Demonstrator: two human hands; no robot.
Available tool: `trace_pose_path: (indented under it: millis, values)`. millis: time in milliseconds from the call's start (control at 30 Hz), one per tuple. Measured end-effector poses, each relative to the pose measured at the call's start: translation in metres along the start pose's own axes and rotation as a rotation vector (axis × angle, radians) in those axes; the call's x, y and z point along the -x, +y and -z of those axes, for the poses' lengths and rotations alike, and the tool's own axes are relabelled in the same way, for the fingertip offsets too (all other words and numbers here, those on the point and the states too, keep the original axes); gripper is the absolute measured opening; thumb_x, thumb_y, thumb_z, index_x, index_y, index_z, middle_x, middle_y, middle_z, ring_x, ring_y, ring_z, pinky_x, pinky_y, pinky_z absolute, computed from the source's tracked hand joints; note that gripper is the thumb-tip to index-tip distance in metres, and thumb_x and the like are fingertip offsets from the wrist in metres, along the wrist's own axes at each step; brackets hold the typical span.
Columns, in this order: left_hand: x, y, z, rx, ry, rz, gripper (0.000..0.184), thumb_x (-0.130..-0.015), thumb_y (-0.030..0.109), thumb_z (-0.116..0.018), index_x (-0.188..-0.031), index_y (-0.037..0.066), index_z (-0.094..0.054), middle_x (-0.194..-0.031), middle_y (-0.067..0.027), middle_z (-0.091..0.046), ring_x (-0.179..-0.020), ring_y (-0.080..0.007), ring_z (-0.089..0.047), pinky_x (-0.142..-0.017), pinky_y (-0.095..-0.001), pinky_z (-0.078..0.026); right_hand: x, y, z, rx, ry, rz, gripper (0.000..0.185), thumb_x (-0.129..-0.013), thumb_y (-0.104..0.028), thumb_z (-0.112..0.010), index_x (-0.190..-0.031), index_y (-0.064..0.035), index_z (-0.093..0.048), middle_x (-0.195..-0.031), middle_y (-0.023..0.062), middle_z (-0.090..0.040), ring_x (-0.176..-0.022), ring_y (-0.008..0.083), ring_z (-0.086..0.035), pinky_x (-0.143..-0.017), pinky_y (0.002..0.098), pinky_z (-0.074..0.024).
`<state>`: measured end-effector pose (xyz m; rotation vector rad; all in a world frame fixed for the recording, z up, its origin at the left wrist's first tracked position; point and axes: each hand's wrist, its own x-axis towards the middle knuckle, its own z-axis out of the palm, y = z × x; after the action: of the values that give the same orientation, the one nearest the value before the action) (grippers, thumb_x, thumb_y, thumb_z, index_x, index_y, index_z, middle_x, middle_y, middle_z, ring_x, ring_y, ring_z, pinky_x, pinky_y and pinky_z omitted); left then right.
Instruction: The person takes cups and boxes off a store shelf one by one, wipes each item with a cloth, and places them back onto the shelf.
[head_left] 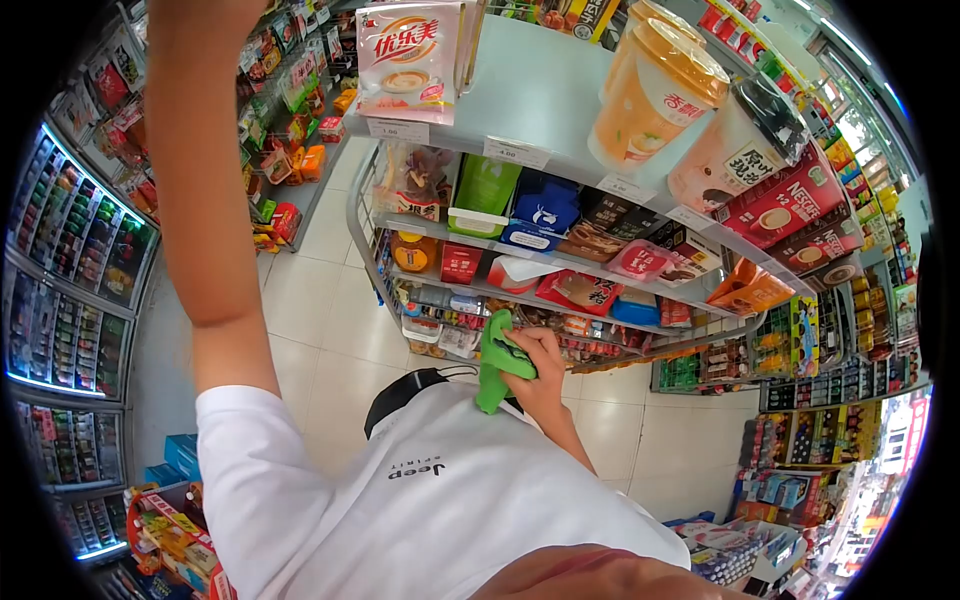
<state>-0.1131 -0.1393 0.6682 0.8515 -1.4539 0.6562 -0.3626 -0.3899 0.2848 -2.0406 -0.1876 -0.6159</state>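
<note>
My right hand (540,377) is closed around a crumpled green cloth (493,365), holding it in front of my white shirt, near the lower shelves. My left arm reaches up along the left side of the view. Only the base of my left hand (208,12) shows at the top edge; its fingers are cut off, so what they touch cannot be seen. Between the arms stands a grey shelf unit (520,75). On its top are a pink-white packet (408,62), orange cups (655,95) and red Nescafe boxes (780,200).
Lower tiers hold a green pack (487,190), a blue pack (545,205) and many other packets. Lit drink coolers (70,230) line the far left. Snack racks (290,110) stand behind my left arm, bottle shelves (800,440) at right. Tiled floor (330,310) shows between them.
</note>
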Motion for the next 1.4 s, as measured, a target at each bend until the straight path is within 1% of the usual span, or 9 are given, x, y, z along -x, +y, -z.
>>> trace_pose_path:
  millis: [100, 200, 300, 467, 567, 700, 967, 1167, 1400]
  values:
    - [0.066, 0.062, 0.048, -0.061, 0.442, 0.106, 0.049, -0.087, 0.028, -0.069, -0.125, -0.002, -0.061, -0.119, -0.0156, -0.068, -0.113, -0.026, -0.066, -0.099, -0.0459, -0.054, -0.003, -0.002, -0.003, -0.015, -0.017, 0.001, 0.057, -0.063, 0.007, -0.076, -0.119, -0.0015, -0.072, -0.108, 0.0141, -0.061, -0.099, 0.0294, -0.063, -0.086, 0.0355, -0.0514]
    - [0.117, 0.091, -0.001, -0.519, 0.89, 0.06, 0.065, -0.092, 0.041, -0.058, -0.142, -0.001, -0.051, -0.142, -0.0192, -0.057, -0.127, -0.0312, -0.061, -0.112, -0.056, -0.046, -0.005, 0.0, -0.006, -0.017, -0.033, -0.003, 0.056, -0.064, 0.007, -0.076, -0.119, -0.0018, -0.072, -0.107, 0.0132, -0.061, -0.099, 0.0292, -0.063, -0.086, 0.0358, -0.0519]
    - [0.203, 0.114, -0.002, -0.594, 1.112, 0.306, 0.075, -0.095, 0.047, -0.052, -0.152, 0.0, -0.039, -0.15, -0.0205, -0.05, -0.133, -0.0368, -0.056, -0.114, -0.0495, -0.047, -0.007, -0.001, -0.012, -0.01, -0.032, -0.008, 0.054, -0.066, 0.005, -0.077, -0.118, -0.0032, -0.073, -0.107, 0.0116, -0.061, -0.098, 0.0282, -0.064, -0.084, 0.0359, -0.053]
    - [0.343, 0.122, -0.005, 0.466, 1.441, 0.641, 0.068, -0.093, 0.035, -0.062, -0.15, 0.003, -0.044, -0.153, -0.0191, -0.047, -0.145, -0.042, -0.04, -0.123, -0.0513, -0.035, -0.011, -0.003, -0.018, -0.024, -0.076, -0.005, 0.052, -0.07, 0.003, -0.08, -0.121, -0.0048, -0.073, -0.108, 0.0099, -0.06, -0.095, 0.0249, -0.063, -0.081, 0.0338, -0.0527]
    - [0.379, 0.128, -0.051, 0.68, 1.618, 1.029, 0.066, -0.091, 0.047, -0.064, -0.141, 0.004, -0.053, -0.122, -0.0168, -0.06, -0.111, -0.0287, -0.056, -0.098, -0.0421, -0.05, -0.014, -0.004, -0.024, -0.044, -0.117, 0.008, 0.051, -0.072, 0.003, -0.08, -0.122, -0.0039, -0.072, -0.11, 0.0105, -0.059, -0.096, 0.0243, -0.062, -0.081, 0.0325, -0.0517]
    - [0.386, 0.113, -0.088, 0.868, 1.449, 1.246, 0.068, -0.095, 0.052, -0.054, -0.14, 0.0, -0.052, -0.116, -0.0154, -0.06, -0.099, -0.0249, -0.06, -0.085, -0.0387, -0.052, -0.022, -0.012, -0.023, -0.028, -0.076, 0.005, 0.054, -0.07, 0.003, -0.08, -0.123, -0.0036, -0.072, -0.11, 0.0127, -0.06, -0.098, 0.0266, -0.062, -0.084, 0.0339, -0.0517]
    - [0.349, 0.082, -0.14, 1.103, 0.956, 1.451, 0.075, -0.102, 0.059, -0.036, -0.142, -0.002, -0.052, -0.122, -0.0189, -0.067, -0.102, -0.0284, -0.067, -0.087, -0.0394, -0.056, -0.023, -0.023, -0.012, 0.054, 0.228, 0.022, 0.052, -0.068, 0.005, -0.077, -0.119, 0.0043, -0.066, -0.115, 0.017, -0.062, -0.106, 0.0305, -0.061, -0.096, 0.0371, -0.0483]
    - [0.353, 0.091, -0.166, 0.829, 0.861, 1.682, 0.068, -0.104, 0.057, -0.034, -0.136, 0.002, -0.057, -0.125, -0.0185, -0.069, -0.107, -0.0275, -0.072, -0.089, -0.0398, -0.06, -0.03, -0.045, 0.001, 0.129, 0.272, 0.159, 0.052, -0.073, 0.005, -0.076, -0.124, 0.0038, -0.065, -0.124, 0.0172, -0.059, -0.114, 0.0292, -0.058, -0.102, 0.036, -0.0445]
    - [0.327, 0.077, -0.174, 0.564, 0.872, 1.492, 0.06, -0.107, 0.051, -0.034, -0.134, 0.003, -0.057, -0.122, -0.0149, -0.07, -0.104, -0.0234, -0.071, -0.092, -0.0379, -0.058, -0.035, -0.058, -0.007, 0.067, 0.096, 0.345, 0.045, -0.07, -0.011, -0.085, -0.114, -0.0075, -0.074, -0.103, 0.0076, -0.055, -0.091, 0.0236, -0.055, -0.081, 0.0346, -0.0459]
